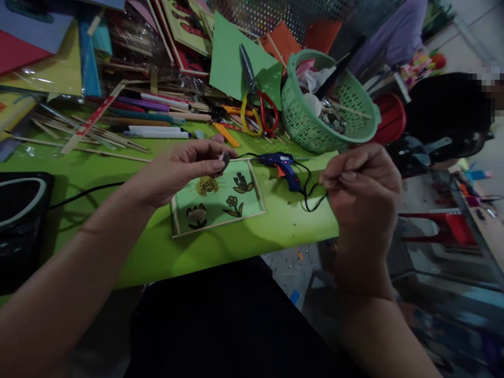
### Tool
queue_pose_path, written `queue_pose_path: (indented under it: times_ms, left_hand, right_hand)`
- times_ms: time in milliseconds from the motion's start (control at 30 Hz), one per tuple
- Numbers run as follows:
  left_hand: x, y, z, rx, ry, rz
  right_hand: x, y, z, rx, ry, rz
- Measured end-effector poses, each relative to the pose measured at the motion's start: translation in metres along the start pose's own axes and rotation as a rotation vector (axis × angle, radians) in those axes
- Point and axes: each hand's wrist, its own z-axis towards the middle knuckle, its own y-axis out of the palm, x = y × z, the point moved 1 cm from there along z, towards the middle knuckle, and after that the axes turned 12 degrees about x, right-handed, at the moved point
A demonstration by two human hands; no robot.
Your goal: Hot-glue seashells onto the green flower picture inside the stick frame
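Observation:
My left hand (189, 164) pinches a small dark pebble (224, 161) between thumb and fingers, above a framed green picture (210, 210). The picture has thin wooden strips round its edge, a yellow sun (207, 185) and several dark-outlined plants on it. A pale pebble-like piece (197, 213) lies on its lower left plant. Off to the right my right hand (364, 181) is raised with thumb and fingertips pressed together; whatever is between them is too small to tell. Between my hands a blue hot glue gun (281, 167) with an orange trigger lies on the table.
Scissors (252, 89) with red and yellow handles lean beside a green plastic basket (326, 121) of scraps. Pens (153, 131), sticks and coloured paper crowd the green table's (157, 262) back. A black device (23, 226) sits left. Another person's dark-haired head (452, 115) is at right.

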Motion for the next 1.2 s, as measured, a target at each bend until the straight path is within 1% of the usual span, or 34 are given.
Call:
queue_pose_path:
  times_ms: [100,233,300,367,400,433,500,567,600,633,667,700,767,833,867,933,967,1033,1067,1133,1200]
  left_hand:
    - [-0.002,0.003,0.000,-0.024,-0.001,0.046]
    - [-0.002,0.006,0.000,-0.011,-0.031,0.115]
    - [-0.002,0.008,-0.001,-0.001,-0.057,0.150]
    - [-0.001,0.010,-0.001,-0.004,-0.087,0.165]
    - [0.000,0.011,-0.002,-0.010,-0.103,0.168]
    - [0.000,0.011,-0.002,-0.017,-0.114,0.172]
    - [0.000,0.012,-0.002,-0.031,-0.123,0.181]
    - [-0.001,0.011,-0.001,-0.036,-0.130,0.193]
    - [-0.002,0.011,-0.001,-0.035,-0.133,0.198]
    - [-0.003,0.010,-0.001,-0.031,-0.137,0.202]
    - [-0.004,0.010,-0.001,-0.024,-0.141,0.206]
    - [-0.004,0.009,-0.001,-0.018,-0.144,0.207]
    - [-0.005,0.009,-0.001,-0.008,-0.141,0.196]
    - [-0.004,0.010,-0.001,-0.005,-0.138,0.184]
    - [-0.003,0.011,-0.001,-0.006,-0.139,0.178]
    - [-0.001,0.011,-0.002,-0.002,-0.139,0.161]
    - [0.001,0.011,-0.002,0.007,-0.135,0.145]
    - [0.005,0.008,-0.001,0.047,-0.109,0.095]
    - [0.007,0.006,-0.001,0.076,-0.087,0.070]
    - [0.011,0.001,0.000,0.131,-0.047,0.031]
    - [0.015,-0.004,0.000,0.162,-0.022,0.018]
  right_hand:
    - [0.003,-0.025,-0.021,0.063,0.073,-0.020]
    - [0.008,-0.056,-0.051,0.173,0.129,-0.167]
    - [0.009,-0.072,-0.064,0.187,0.166,-0.238]
    - [0.008,-0.088,-0.075,0.147,0.238,-0.315]
    - [0.007,-0.095,-0.079,0.089,0.291,-0.372]
    - [0.006,-0.101,-0.083,-0.003,0.344,-0.442]
    - [0.004,-0.110,-0.087,-0.280,0.391,-0.618]
    - [0.003,-0.114,-0.089,-0.559,0.326,-0.796]
    - [0.002,-0.115,-0.089,-0.653,0.273,-0.863]
    - [0.001,-0.115,-0.089,-0.706,0.230,-0.901]
    - [0.000,-0.114,-0.090,-0.726,0.216,-0.904]
    - [0.000,-0.112,-0.091,-0.714,0.235,-0.885]
    - [-0.001,-0.108,-0.092,-0.649,0.329,-0.818]
    - [0.001,-0.104,-0.093,-0.532,0.395,-0.788]
    - [0.003,-0.102,-0.092,-0.470,0.381,-0.801]
    - [0.007,-0.101,-0.090,-0.388,0.252,-0.852]
    - [0.010,-0.100,-0.088,-0.379,0.168,-0.872]
    - [0.013,-0.100,-0.085,-0.431,0.026,-0.880]
    - [0.014,-0.100,-0.084,-0.465,-0.016,-0.876]
    - [0.015,-0.099,-0.084,-0.489,-0.043,-0.881]
    - [0.014,-0.097,-0.084,-0.442,-0.020,-0.904]
